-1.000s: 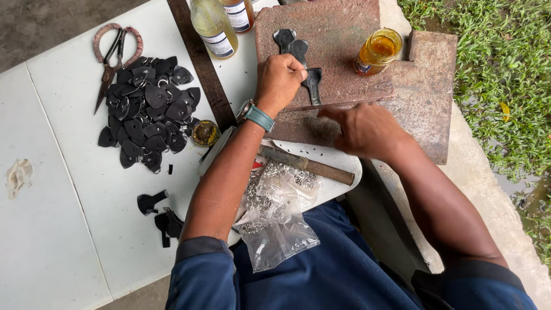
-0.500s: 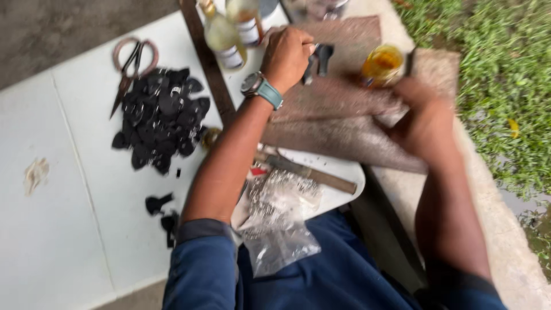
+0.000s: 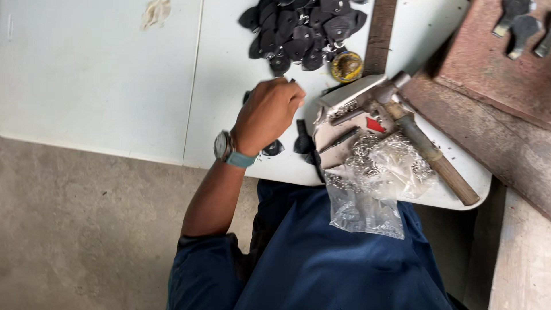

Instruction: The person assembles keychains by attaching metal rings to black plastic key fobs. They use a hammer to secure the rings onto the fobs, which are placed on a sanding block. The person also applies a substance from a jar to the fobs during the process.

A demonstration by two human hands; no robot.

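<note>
While the left hand curls, fingers pressed together, over small black leather pieces on the white counter, these look light and floppy, best pinched at an edge.

Black teardrop-shaped leather pieces lie heaped on the pale blue-white desk, beside a small round yellow tin. The wristwatch has a teal strap and grey case, and the shirt is dark blue. The hammer has a brown wooden handle, near a clear plastic bag of silvery metal rings and a rust-red slab.
</note>
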